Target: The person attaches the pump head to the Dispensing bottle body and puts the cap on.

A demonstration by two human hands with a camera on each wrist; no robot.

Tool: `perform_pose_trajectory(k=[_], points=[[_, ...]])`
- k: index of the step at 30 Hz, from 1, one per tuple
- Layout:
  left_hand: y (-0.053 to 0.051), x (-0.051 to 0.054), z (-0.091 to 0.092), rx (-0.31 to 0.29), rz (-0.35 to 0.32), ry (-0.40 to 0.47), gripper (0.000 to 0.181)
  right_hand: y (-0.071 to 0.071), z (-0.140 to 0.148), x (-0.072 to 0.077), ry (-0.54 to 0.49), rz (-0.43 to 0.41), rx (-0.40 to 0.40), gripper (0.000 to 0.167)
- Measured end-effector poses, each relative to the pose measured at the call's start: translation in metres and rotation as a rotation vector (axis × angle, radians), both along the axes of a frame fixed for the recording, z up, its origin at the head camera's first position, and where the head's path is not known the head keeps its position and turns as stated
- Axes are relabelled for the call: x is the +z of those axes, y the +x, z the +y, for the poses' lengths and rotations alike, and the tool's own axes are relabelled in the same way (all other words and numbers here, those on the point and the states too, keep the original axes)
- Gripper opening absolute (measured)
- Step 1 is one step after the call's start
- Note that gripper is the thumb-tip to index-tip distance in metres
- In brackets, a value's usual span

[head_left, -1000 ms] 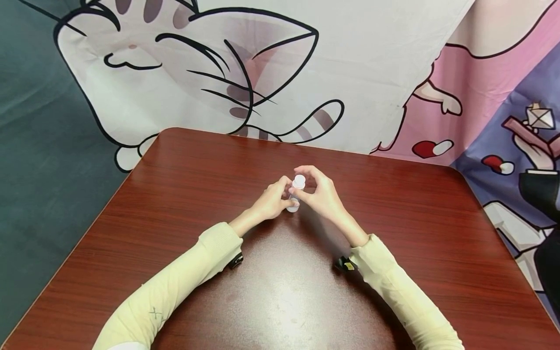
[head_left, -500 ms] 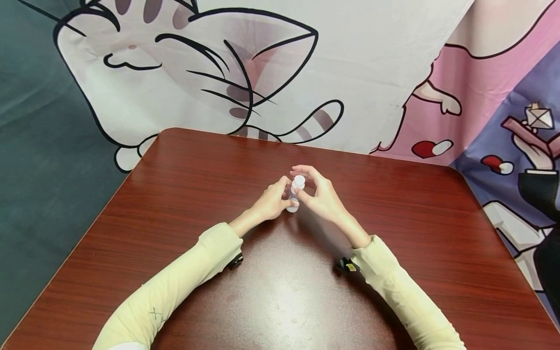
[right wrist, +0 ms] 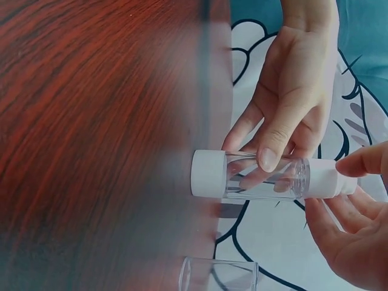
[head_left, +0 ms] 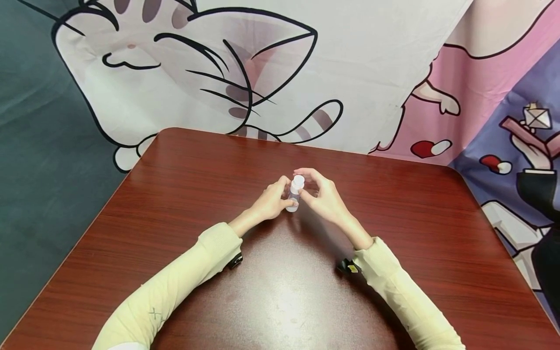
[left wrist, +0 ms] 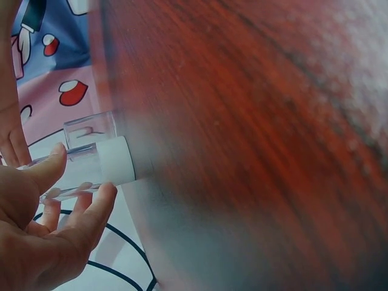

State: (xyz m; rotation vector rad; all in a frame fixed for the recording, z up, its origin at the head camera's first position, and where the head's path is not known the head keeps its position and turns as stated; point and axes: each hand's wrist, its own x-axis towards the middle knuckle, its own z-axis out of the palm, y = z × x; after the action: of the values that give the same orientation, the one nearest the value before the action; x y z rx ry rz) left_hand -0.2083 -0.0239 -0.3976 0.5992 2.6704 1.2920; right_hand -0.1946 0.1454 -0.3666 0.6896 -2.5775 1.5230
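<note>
cylinder [left wrist: 90, 130], clear, on the table [head_left: 393, 204] near the bottle [head_left: 294, 195] in left fingers [left wrist: 92, 221], right fingers [right wrist: 367, 160] around bottle's white top [right wrist: 322, 179]

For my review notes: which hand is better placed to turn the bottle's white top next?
Probably the right hand: it curls around the white top, while the left hand grips the clear bottle body.

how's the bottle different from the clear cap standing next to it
The bottle has a white base and white top; the clear cap shows no white parts.
The bottle is taller; the clear cap is shorter.
The left hand grips the bottle; neither hand appears to hold the clear cap.
Both have see-through walls and stand on the table.
</note>
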Motion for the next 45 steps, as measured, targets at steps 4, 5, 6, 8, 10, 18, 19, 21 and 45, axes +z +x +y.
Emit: perform_pose_trajectory(k=[4,5,6,8,10,18,19,21,45], points=[[0.001,0.001,-0.001,0.001,-0.002,-0.002,0.037,0.000,0.000,-0.001,0.012,0.013,-0.013,0.038],[0.001,0.001,-0.001,0.002,-0.003,-0.001,0.037,0.000,0.000,-0.002,0.014,0.015,-0.019,0.038],[0.001,0.002,-0.002,0.003,-0.003,-0.002,0.037,0.000,0.000,-0.002,0.015,0.015,-0.024,0.038],[0.002,0.002,-0.002,0.004,-0.003,-0.003,0.037,0.000,0.000,-0.003,0.007,0.011,-0.035,0.038],[0.002,0.002,-0.002,0.004,-0.004,-0.001,0.037,0.001,0.000,-0.003,-0.004,0.010,-0.046,0.039],[0.001,0.000,-0.001,0.001,0.005,0.007,0.037,0.001,-0.003,-0.003,-0.019,0.010,-0.090,0.038],[0.001,0.000,-0.001,0.001,0.005,0.006,0.037,0.000,-0.003,-0.004,-0.017,0.011,-0.092,0.038],[0.001,0.000,-0.001,0.001,0.004,0.003,0.036,-0.001,-0.002,-0.005,-0.017,0.021,-0.093,0.038],[0.000,0.001,-0.001,0.000,0.000,-0.018,0.037,0.005,-0.010,0.008,0.004,0.028,0.010,0.041]])
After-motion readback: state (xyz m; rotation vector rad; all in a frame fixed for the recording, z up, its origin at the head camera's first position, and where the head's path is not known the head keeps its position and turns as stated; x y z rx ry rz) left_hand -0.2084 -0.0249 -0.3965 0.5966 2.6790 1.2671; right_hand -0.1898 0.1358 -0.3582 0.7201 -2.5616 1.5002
